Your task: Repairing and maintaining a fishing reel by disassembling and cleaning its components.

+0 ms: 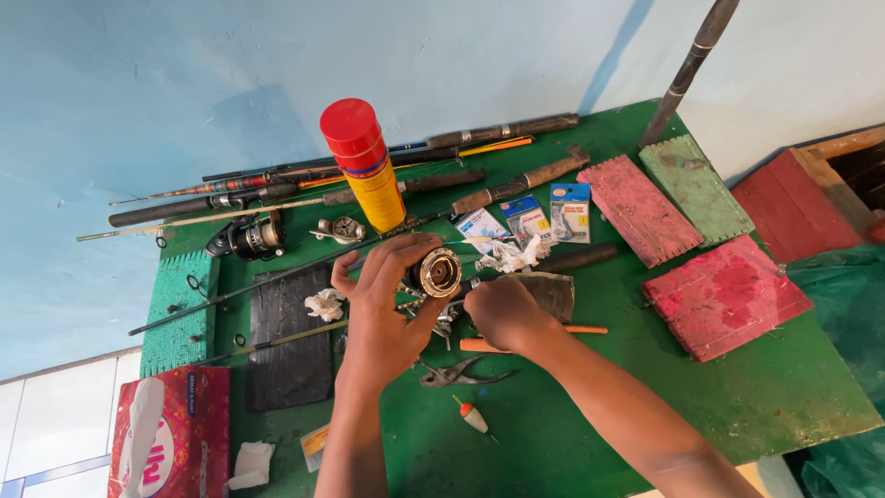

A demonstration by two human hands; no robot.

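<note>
My left hand (383,304) holds a metal fishing reel (436,272) above the green table (590,406), its round open end facing up. My right hand (502,312) is closed just to the right of the reel, fingers pinched at its lower side on a small part I cannot make out. Pliers (458,374) lie on the table below both hands. An orange-and-white float (473,418) lies nearer the front edge.
A yellow spray can with a red cap (366,164) stands behind the reel. Several fishing rods (304,184) lie along the wall, with another reel (251,238), hook packets (530,219), red and green slotted boards (687,226), and a tissue box (171,433) at front left.
</note>
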